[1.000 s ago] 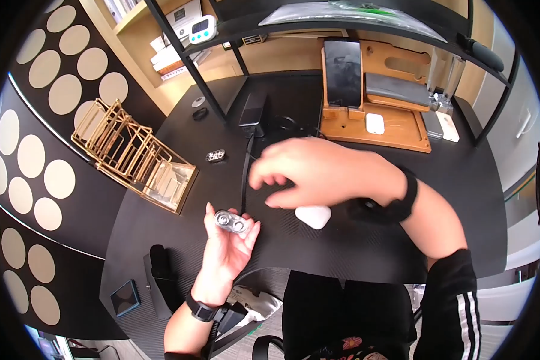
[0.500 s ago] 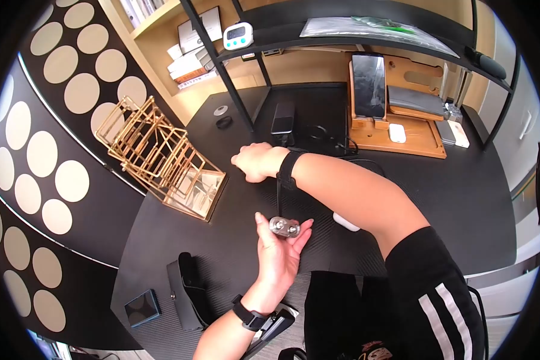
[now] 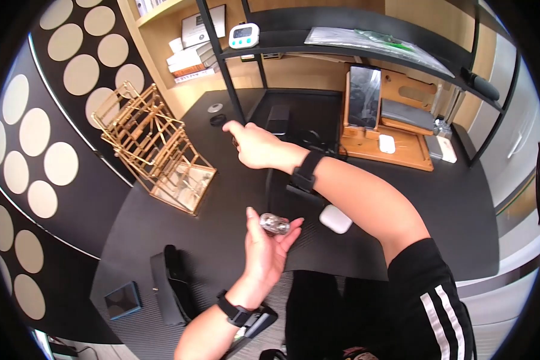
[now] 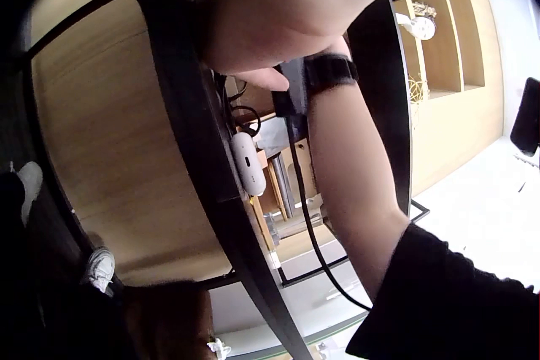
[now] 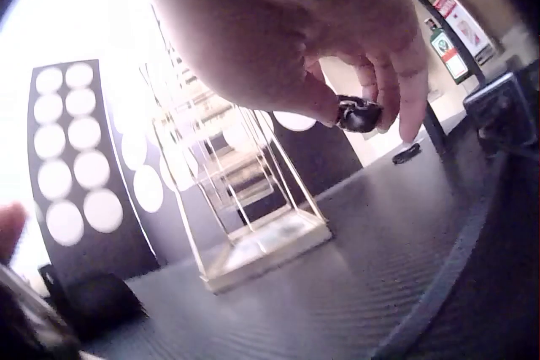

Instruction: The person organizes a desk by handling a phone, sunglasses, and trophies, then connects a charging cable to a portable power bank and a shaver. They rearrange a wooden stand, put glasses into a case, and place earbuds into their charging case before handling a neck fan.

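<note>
My left hand is palm up over the desk's front part, holding a small clear oblong piece with two round shiny parts between thumb and fingers. Farther back, my right hand reaches past it towards the left rear of the desk. In the right wrist view, my right hand pinches a small dark shiny piece above the desk. Its exact kind is hidden by the fingers. A white earbud case lies under my right forearm.
A gold wire-frame model stands at the left. A black pouch and a dark blue flat device lie front left. Behind are a black ring-like item, a wooden stand with a phone, and a shelf post.
My right hand moved left and back to the small oval piece on the desk, then picked it up. The left hand still holds its clear piece. The head view has shifted.
</note>
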Demonstrator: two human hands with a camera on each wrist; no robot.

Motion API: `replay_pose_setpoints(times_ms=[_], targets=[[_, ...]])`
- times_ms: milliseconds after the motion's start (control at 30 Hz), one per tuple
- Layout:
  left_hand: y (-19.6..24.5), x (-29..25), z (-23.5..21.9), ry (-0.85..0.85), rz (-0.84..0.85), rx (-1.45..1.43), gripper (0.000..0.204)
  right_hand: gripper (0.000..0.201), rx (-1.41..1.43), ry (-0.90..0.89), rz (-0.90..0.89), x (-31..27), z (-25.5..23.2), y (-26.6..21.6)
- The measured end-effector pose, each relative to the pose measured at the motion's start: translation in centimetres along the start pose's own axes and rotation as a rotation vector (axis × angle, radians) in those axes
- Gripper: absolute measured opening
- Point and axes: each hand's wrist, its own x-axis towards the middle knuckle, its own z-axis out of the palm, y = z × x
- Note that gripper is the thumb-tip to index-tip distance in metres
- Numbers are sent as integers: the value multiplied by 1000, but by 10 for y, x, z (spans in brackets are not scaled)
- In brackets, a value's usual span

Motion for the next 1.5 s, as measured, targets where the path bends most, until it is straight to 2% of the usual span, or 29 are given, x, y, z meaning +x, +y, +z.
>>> replay_pose_setpoints(times_ms=[33,67,133,200,267,400,433,533,600,667,700,733,800,900,1000,1133,1267,1333,1500], targets=[[-1,1,-1,-12,-7,8,67,47,166,-20,25,-13,-22,-5],[-1,0,-2,-30,6,15,66,47,144,-28,39,-26,-31,-2],[2,-1,0,-9,-25,4,63,45,763,-78,246,-59,-46,5],[4,1,-2,-24,-68,-43,64,40,1010,-97,296,-99,-65,9],[11,4,-3,-42,-140,-32,63,38,1195,-76,320,-136,-77,16],[17,11,-4,-86,-234,-98,59,32,1343,141,287,-186,-90,23],[16,9,7,-20,-230,-98,54,29,1385,147,318,-193,-91,28],[12,16,25,-132,-325,-143,54,21,1570,204,442,-202,-88,41],[7,21,39,-160,-338,-179,57,20,1579,273,481,-201,-75,51],[0,37,40,-405,-293,-324,61,18,1606,336,438,-201,-66,52],[0,43,36,-473,-274,-318,64,18,1631,325,440,-202,-63,55],[3,42,34,-447,-256,-289,61,17,1655,310,455,-203,-61,57],[5,40,21,-506,-311,-410,62,14,1686,309,436,-204,-56,66],[0,37,21,-394,-363,-400,62,11,1742,276,590,-207,-47,72],[-6,32,24,-459,-410,-437,60,13,1716,242,538,-207,-48,71],[-10,25,28,-468,-467,-442,60,15,1738,241,568,-209,-50,72],[-16,27,22,-517,-461,-400,58,19,1715,227,561,-209,-49,75],[-17,27,21,-549,-449,-382,58,13,1712,199,529,-210,-48,77],[-18,25,25,-520,-448,-341,56,14,1709,201,523,-210,-48,75]])
